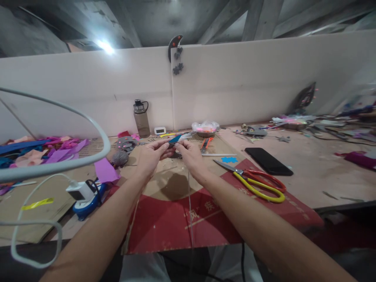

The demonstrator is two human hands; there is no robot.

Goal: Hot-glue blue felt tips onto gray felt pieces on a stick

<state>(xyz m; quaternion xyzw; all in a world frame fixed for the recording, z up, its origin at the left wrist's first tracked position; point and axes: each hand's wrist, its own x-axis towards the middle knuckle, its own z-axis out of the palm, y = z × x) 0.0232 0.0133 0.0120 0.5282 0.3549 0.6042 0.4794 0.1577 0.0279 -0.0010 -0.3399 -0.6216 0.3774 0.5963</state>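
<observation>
My left hand point(152, 156) and my right hand point(189, 156) meet above the cardboard, thumbs and fingers pinched. Between them is a small flat teal and dark piece point(175, 139); its exact kind is unclear. A whitish, feathery-looking strip point(188, 135) sticks out from it beyond my right fingers. Below my right hand a thin grey cord point(189, 203) runs down past the cardboard's front edge. Scissors point(243, 172) with one red and one yellow handle lie to the right, blades pointing left. Near their tips are a blue scalloped cutout point(229, 159) and a white stick point(219, 155).
An orange utility knife point(206, 145) lies before a plastic-covered bowl point(205, 128). A black phone point(268, 161) is at right. Behind stand a bottle point(141, 119) and small clock point(160, 131). Left are fabric scraps point(38, 150), a charger point(80, 192) and a curved grey tube point(100, 133).
</observation>
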